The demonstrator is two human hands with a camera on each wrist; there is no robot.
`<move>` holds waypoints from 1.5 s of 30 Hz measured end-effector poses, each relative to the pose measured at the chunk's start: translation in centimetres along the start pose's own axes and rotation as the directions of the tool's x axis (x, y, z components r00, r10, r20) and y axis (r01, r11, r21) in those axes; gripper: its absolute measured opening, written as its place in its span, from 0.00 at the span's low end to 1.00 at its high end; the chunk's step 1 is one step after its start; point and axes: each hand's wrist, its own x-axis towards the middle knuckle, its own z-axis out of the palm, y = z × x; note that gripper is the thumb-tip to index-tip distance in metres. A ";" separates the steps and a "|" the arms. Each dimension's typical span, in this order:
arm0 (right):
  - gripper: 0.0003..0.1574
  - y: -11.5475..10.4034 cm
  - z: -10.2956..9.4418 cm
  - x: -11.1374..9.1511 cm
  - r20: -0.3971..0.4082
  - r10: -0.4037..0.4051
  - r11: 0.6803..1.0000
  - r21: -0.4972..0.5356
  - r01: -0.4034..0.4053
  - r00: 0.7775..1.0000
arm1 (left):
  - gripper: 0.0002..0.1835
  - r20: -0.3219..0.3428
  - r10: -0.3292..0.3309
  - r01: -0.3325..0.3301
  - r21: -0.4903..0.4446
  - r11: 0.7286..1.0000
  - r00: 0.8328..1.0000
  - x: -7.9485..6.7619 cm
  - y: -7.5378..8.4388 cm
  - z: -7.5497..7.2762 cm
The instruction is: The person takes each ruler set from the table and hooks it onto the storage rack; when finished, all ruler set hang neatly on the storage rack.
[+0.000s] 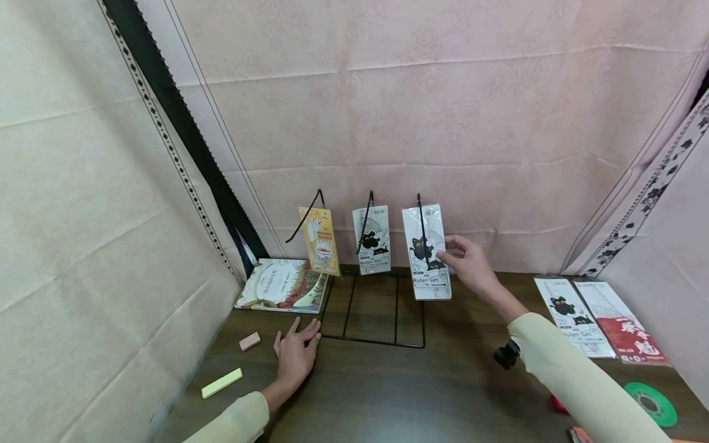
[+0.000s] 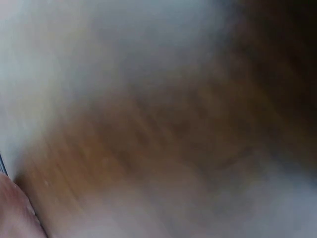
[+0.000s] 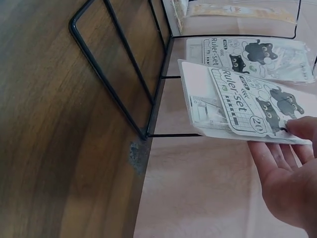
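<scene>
My right hand (image 1: 468, 264) pinches the right edge of a packaged ruler set (image 1: 426, 252) with black cat pictures, at the right hook of a black wire display rack (image 1: 368, 340). In the right wrist view the thumb lies on the front of the package and the fingers are behind it. A second ruler set (image 1: 374, 240) hangs from the middle hook, and a yellow package (image 1: 321, 240) from the left one. My left hand (image 1: 297, 354) rests on the table, fingers spread, fingertips right at the rack's front left corner. The left wrist view is mostly blurred.
A picture book (image 1: 282, 286) lies behind the left hand, with a pink block (image 1: 250, 341) and a yellow strip (image 1: 222, 383) to its left. On the right are another ruler set (image 1: 576, 317), a red-and-white package (image 1: 623, 323) and a green ring (image 1: 659, 394). Cloth walls (image 1: 443, 123) surround the table.
</scene>
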 end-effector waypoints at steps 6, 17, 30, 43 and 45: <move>0.23 0.7 0.3 0.8 -0.008 0.015 0.998 0.057 -0.014 1.000 | 0.19 -0.001 0.010 -0.010 -0.008 1.000 1.000 0.0 0.1 0.0; 0.22 2.4 0.1 2.4 -0.043 0.019 0.999 0.046 -0.017 0.999 | 0.19 0.003 0.029 -0.029 0.000 1.000 1.000 0.3 0.1 0.4; 0.18 3.0 0.8 3.8 -0.049 -0.028 0.998 -0.054 0.025 0.998 | 0.19 0.002 0.031 -0.031 -0.002 1.000 1.000 0.2 0.2 0.4; 0.19 2.9 1.4 4.0 -0.025 -0.032 0.999 -0.021 0.032 0.999 | 0.19 -0.003 0.019 -0.019 -0.013 1.000 1.000 0.0 0.0 0.1; 0.18 2.9 1.4 3.9 -0.018 -0.041 0.999 -0.020 0.041 0.999 | 0.19 -0.002 0.017 -0.017 -0.011 1.000 1.000 0.0 -0.1 0.0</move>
